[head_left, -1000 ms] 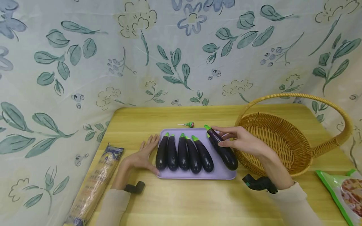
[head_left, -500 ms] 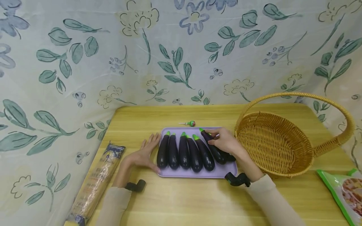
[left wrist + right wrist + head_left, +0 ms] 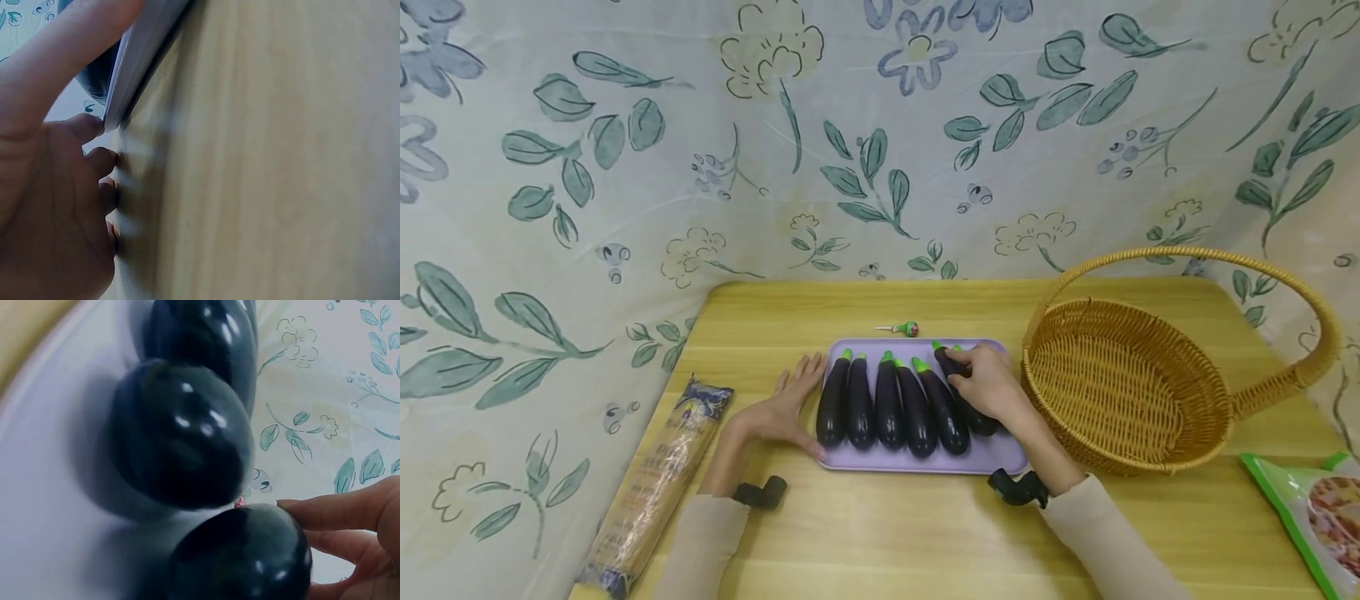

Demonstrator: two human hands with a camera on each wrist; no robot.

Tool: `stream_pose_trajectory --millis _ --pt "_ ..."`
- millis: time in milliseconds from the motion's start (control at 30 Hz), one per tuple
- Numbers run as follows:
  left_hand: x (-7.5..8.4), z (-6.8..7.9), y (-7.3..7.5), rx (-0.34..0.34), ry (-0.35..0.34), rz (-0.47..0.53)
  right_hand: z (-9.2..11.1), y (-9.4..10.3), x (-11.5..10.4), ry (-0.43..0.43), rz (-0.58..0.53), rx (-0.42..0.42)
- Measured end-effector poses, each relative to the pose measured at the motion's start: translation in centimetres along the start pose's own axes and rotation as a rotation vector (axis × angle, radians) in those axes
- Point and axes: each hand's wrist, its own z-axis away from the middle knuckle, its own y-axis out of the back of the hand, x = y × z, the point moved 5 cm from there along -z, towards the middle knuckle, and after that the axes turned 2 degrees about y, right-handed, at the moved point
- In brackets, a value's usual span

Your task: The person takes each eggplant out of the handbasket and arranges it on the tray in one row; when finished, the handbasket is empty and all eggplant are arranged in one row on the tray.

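Note:
Several glossy dark eggplants (image 3: 890,408) with green stem ends lie side by side on a lilac tray (image 3: 917,463). My right hand (image 3: 988,379) pinches the upper part of the rightmost visible eggplant (image 3: 976,417), which lies beside the row. A second green tip shows by those fingers; the rest of that eggplant is hidden. In the right wrist view, thumb and fingers are at the held eggplant (image 3: 244,559), and a neighbouring eggplant (image 3: 181,437) lies close by. My left hand (image 3: 778,412) is spread at the tray's left edge, its thumb and fingertips touching the rim.
A wicker basket (image 3: 1108,400) with a tall handle stands right of the tray. Behind the tray lies a lollipop (image 3: 901,329). A long noodle packet (image 3: 658,487) lies at the left, and a green-and-white food bag (image 3: 1315,508) at the right table edge.
My right hand has moved left with the eggplant and brought it down onto the tray, closer to the row. My left hand has stayed at the tray's left edge.

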Motion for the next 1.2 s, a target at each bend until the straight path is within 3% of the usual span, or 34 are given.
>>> stream_pose_trajectory --millis 300,933,1200 --pt "0.1 0.0 0.0 -0.011 0.001 -0.004 0.7 -1.2 -0.3 -0.062 0.052 0.065" --pt "-0.1 0.2 0.0 -0.007 0.004 -0.004 1.6 -3.2 0.4 -0.007 -0.009 0.318" --pt "0.2 0.1 0.0 0.001 -0.006 0.020 1.7 -3.1 0.9 -0.026 -0.068 0.294"
